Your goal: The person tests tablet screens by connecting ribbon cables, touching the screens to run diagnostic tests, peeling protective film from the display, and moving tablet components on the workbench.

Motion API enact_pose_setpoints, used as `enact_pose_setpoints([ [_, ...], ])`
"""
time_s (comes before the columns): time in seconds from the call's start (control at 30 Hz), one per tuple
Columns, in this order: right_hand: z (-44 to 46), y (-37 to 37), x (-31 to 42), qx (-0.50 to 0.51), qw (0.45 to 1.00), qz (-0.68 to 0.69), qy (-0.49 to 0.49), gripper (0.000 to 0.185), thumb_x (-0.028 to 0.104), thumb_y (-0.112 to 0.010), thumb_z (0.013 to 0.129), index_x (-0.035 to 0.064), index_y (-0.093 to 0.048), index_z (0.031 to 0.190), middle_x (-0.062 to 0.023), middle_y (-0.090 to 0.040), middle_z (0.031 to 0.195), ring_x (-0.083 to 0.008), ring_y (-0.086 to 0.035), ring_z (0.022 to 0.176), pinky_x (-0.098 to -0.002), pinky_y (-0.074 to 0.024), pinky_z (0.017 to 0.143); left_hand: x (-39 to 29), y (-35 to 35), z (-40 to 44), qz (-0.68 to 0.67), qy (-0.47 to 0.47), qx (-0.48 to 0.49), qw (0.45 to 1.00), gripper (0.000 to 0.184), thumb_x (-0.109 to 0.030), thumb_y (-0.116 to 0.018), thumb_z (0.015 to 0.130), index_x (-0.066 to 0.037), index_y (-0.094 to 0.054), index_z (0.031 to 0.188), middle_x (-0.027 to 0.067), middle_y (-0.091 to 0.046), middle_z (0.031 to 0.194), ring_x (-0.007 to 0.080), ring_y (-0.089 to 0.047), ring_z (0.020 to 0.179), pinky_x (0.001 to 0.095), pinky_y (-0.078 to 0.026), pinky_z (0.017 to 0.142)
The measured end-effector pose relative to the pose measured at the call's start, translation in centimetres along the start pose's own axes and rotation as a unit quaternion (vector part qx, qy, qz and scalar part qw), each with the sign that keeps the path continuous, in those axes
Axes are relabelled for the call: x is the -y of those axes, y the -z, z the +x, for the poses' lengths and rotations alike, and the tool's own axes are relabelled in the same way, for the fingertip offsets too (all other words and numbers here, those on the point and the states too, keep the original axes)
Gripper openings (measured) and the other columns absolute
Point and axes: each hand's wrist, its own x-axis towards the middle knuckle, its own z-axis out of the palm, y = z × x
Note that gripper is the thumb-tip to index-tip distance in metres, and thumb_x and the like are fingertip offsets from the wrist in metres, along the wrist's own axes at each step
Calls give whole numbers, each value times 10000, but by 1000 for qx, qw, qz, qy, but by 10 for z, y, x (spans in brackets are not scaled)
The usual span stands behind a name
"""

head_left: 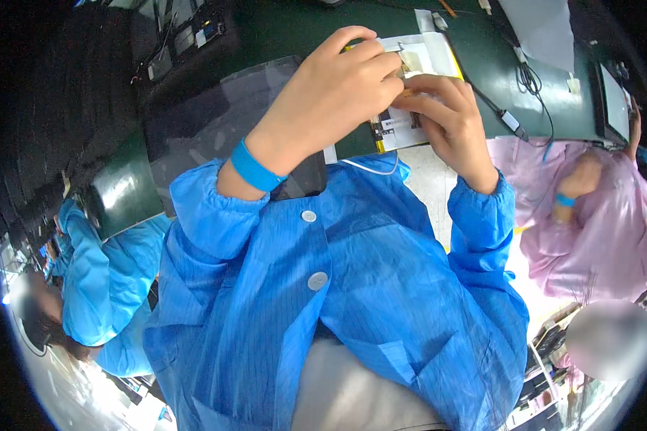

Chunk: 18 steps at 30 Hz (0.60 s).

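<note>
A flat white battery-like pack (442, 54) with yellow edges and small dark parts lies at the table's near edge, partly hidden by both hands. My left hand (345, 90), with a blue wristband (255, 167), reaches over its left side, fingers curled and closed. My right hand (449, 118) is over its right side, thumb and fingers drawn together close to the left fingertips. A small orange-brown bit shows between the hands; what the fingertips pinch is too small to make out. Left of the pack, a dark flat panel (216, 115) lies partly under my left forearm.
On the green table (287, 32) lie a coiled black cable (528, 77), a cable connector (510, 121) and a white sheet (539, 32). A dark-framed device (615, 104) is at the right edge. Co-workers in pink (575, 244) and light blue (108, 280) sit on either side.
</note>
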Motion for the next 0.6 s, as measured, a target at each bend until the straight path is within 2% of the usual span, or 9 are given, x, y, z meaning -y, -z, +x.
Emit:
enact_pose_setpoints([
  [0.2, -2, 1, 3, -4, 1000, -24, 20, 377, 9, -621, 612, 168, -668, 950, -13, -582, 1011, -225, -534, 934, -351, -416, 821, 6, -2, -2, 24, -59, -8, 998, 117, -172, -651, 701, -114, -605, 791, -13, -589, 879, 155, -547, 939, 354, -380, 975],
  [0.43, -3, -3, 7, -20, 999, -36, 28, 359, -32, -597, 630, 157, -685, 922, -14, -590, 1025, -223, -538, 915, -325, -398, 780, 9, -6, -6, 28, -51, -39, 998, 108, -185, -662, 718, -119, -613, 788, -6, -610, 890, 167, -561, 915, 360, -389, 948],
  [0.53, -4, -3, 7, -12, 999, -42, 27, 366, -31, -599, 630, 161, -685, 930, -13, -594, 1021, -224, -538, 911, -327, -401, 778, 7, -4, -8, -18, 44, -50, 998, 188, -160, -657, 723, -145, -632, 910, -1, -616, 908, 192, -558, 932, 371, -371, 931],
  [0.6, -4, -2, 6, -11, 999, -39, 28, 373, -28, -602, 629, 162, -682, 939, -12, -596, 1025, -223, -539, 909, -330, -403, 778, 4, 4, -16, -37, 124, -8, 992, 310, -134, -644, 724, -174, -613, 1030, -1, -617, 930, 201, -547, 960, 385, -349, 932],
])
